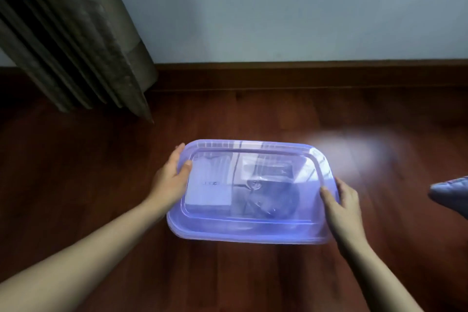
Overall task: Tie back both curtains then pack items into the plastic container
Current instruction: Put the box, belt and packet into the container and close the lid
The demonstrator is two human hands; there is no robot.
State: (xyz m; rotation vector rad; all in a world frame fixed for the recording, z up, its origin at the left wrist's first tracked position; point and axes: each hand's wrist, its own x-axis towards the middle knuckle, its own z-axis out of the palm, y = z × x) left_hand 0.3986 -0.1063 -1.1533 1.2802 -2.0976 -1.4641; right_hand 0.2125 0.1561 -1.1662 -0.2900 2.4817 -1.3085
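A: Fingers (180,153) of the left hand (172,175) are curling over the lid's (250,220) left rim, thumb lying on top. Right hand (340,201) is doing the same at the right rim, thumb on the lid, fingers wrapping the edge. Both are clamping the lid, not spread wide.

B: Noting location?

A: Box (253,237) is sitting on the wood floor (76,185), near the wall, with the curtain (71,33) hanging well apart at upper left. Lid is lying over it; whether it is fully seated, I cannot tell.

B: Contents?

A: A pale flat box (209,187) is showing through at left, something darker and rounded at right; too blurred to name.

B: Handling estimate?

A: Judging it thin, flexible plastic, smooth and probably a bit slippery, light even when loaded. Lid is likely bowing under centre pressure, so pressing along the rim and corners looks best. For lifting, gripping under the short ends seems safest.

B: Stage?

A: Packing is looking nearly done; closing is the step in hand.
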